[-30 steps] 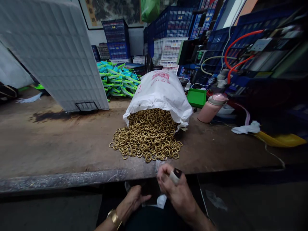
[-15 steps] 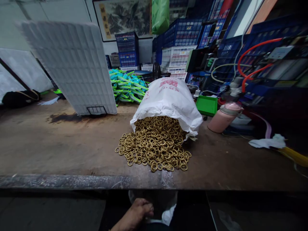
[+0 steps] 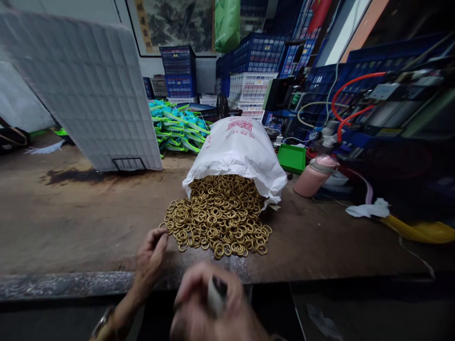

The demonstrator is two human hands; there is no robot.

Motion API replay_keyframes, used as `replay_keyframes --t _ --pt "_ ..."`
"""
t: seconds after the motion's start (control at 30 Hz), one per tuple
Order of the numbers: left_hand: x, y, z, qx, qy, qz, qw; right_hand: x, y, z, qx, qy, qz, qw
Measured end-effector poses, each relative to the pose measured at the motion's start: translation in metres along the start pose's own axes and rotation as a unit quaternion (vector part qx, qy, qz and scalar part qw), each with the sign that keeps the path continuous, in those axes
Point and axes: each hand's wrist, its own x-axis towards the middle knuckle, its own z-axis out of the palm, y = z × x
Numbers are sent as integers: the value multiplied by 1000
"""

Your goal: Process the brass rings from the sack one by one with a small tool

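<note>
A heap of brass-coloured rings [image 3: 220, 222] spills onto the table from the mouth of a white woven sack [image 3: 236, 147] lying on its side. My left hand [image 3: 151, 255] is at the heap's left edge, its fingers bent and thumb close to the forefinger, fingertips by the outermost rings. Whether a ring is between them I cannot make out. In front of the table edge, my right hand [image 3: 209, 303] is raised and smeared by motion. Its fingers are curled round a small pale and dark thing, too blurred to name.
A white ribbed panel [image 3: 92, 94] stands on the table [image 3: 88, 222] at left. Behind are bright green and blue pieces [image 3: 177, 125] and stacked crates [image 3: 179, 71]. To the right are a green tray [image 3: 291, 158], a pink bottle [image 3: 314, 176] and a machine with red hoses [image 3: 350, 90].
My left hand has risen from below the table edge to the rings. My right hand has come into view at the bottom. The scene has shifted left in the picture.
</note>
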Motion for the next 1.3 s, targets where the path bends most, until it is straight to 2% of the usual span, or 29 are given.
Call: replay_keyframes --t 0.03,0.07,0.13,0.23,0.33,0.43,0.57,0.77,1.0,1.1,1.2,1.27,1.3 --pt "18 -8 1 34 9 25 999 20 0 -7 -18 9 -1 1000" --pt "35 -16 3 78 -6 54 995 39 3 -15 -114 53 0 992" --pt "65 -29 9 193 -17 131 972 67 12 -31 -299 118 -8 947" --pt "98 -41 21 228 -31 154 961 89 29 -46 -457 113 48 881" --pt "116 -47 35 254 -60 161 952 96 38 -47 -537 71 90 836" --pt "123 -48 44 276 -96 166 942 102 39 -42 -588 21 128 798" --pt "122 -45 48 293 -144 178 928 110 41 -38 -612 0 146 777" --pt "109 -42 53 301 -172 190 919 112 44 -42 -601 28 138 787" --pt "95 -43 59 282 -154 205 925 109 54 -51 -530 75 78 841" --pt "85 -34 55 270 -120 216 930 107 54 -53 -501 89 62 859" --pt "62 -20 52 239 -82 239 938 107 50 -54 -429 98 53 897" --pt "38 -8 53 157 -83 278 944 105 48 -54 -349 83 65 931" --pt "25 -3 54 123 -101 284 946 103 47 -54 -300 71 80 948"
